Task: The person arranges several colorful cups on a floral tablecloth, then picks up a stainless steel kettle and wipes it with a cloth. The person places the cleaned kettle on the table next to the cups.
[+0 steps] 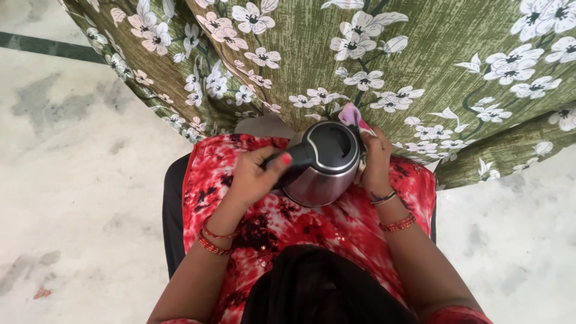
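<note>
Gripping the black handle (287, 162) of a steel electric kettle (321, 171), the left hand (252, 177) is closed around it with the thumb laid along the top, its red-painted nail pointing toward the lid. The kettle sits upright in the person's lap, on the red patterned garment (336, 225), and its black lid (332, 148) appears shut. Its handle juts out to the left of the body, straight into that hand, so the left hand carries the kettle's weight.

On the far side of the kettle, the right hand (377, 165) is pressed flat against the steel wall, fingers curved round it and bunching a small pink cloth (354, 115) whose corner sticks up just behind the lid. Both hands touch the kettle; the right is the one placed on the body itself, with the cloth between palm and metal as far as can be judged.

Beyond the kettle hangs a green floral fabric (420, 54), and a pale marble floor (78, 156) spreads out to either side. The kettle's base and spout are hidden by the hands and lap, and most of the cloth is covered by the right fingers
</note>
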